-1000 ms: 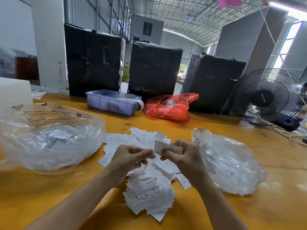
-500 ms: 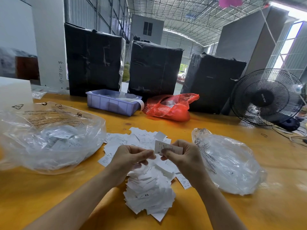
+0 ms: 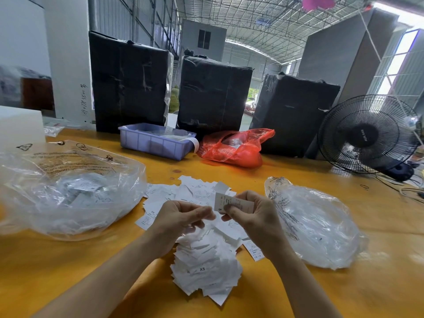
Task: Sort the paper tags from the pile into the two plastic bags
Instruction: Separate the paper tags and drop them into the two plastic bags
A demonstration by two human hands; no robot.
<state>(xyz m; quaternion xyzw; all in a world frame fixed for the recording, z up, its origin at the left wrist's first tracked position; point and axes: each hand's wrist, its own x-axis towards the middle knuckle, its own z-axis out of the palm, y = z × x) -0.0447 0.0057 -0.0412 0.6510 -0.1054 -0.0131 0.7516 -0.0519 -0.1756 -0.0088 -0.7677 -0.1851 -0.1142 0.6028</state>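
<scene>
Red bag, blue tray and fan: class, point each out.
Red bag (image 3: 231,149), head view, on its crumpled middle.
Blue tray (image 3: 151,143), head view, on its front wall.
Fan (image 3: 363,135), head view, on its centre hub.

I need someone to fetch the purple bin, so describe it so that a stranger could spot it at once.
Look to the far side of the yellow table, where three black-wrapped bales stand in a row. The purple bin sits in front of the gap between the left and middle bales, beside a red plastic bag. It is the only rigid, ribbed tray there.
</scene>
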